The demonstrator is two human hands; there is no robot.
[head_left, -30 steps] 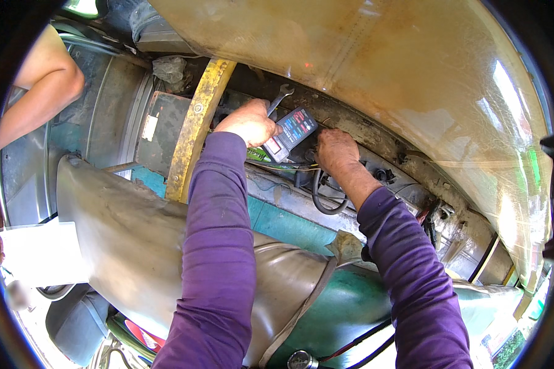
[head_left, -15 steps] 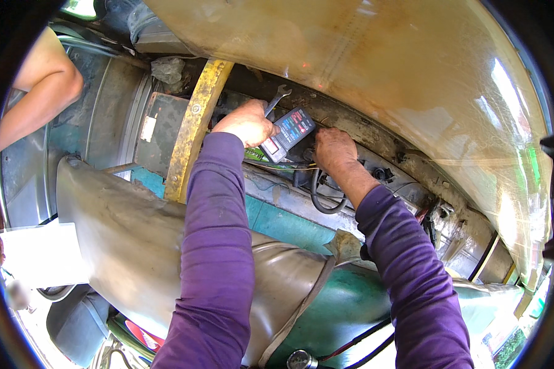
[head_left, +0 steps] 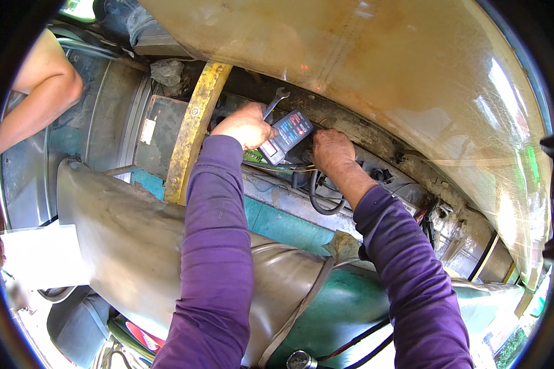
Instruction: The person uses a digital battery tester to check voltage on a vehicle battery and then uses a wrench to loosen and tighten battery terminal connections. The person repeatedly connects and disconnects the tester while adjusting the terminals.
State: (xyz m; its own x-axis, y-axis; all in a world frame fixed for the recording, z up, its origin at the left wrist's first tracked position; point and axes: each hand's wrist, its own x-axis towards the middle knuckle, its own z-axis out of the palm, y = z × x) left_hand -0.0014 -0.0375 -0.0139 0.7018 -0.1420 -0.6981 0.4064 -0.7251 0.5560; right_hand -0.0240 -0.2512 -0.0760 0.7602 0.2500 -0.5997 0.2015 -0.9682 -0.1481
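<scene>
In my left hand (head_left: 243,126) is a metal open-end wrench (head_left: 275,103), its jaw pointing up and away. The thumb of that hand lies at the edge of a grey handheld tester (head_left: 284,136) with coloured markings and a small display. Partly covered by the tester is a green-labelled box (head_left: 256,155), its kind unclear. My right hand (head_left: 333,149) is closed just right of the tester; its fingertips are turned away, so what they hold is hidden. A thick black cable (head_left: 314,195) loops below that hand, and thin wires (head_left: 283,165) run beneath the tester.
A yellow metal bar (head_left: 200,120) stands left of my left hand. Above hangs a large tan curved panel (head_left: 375,61). Beneath my forearms lies a brown padded cover (head_left: 129,215) beside a green surface (head_left: 345,301). Another person's bare arm (head_left: 46,92) is at the far left.
Almost nothing differs. The tester and both hands have shifted very slightly; my left hand keeps the wrench.
</scene>
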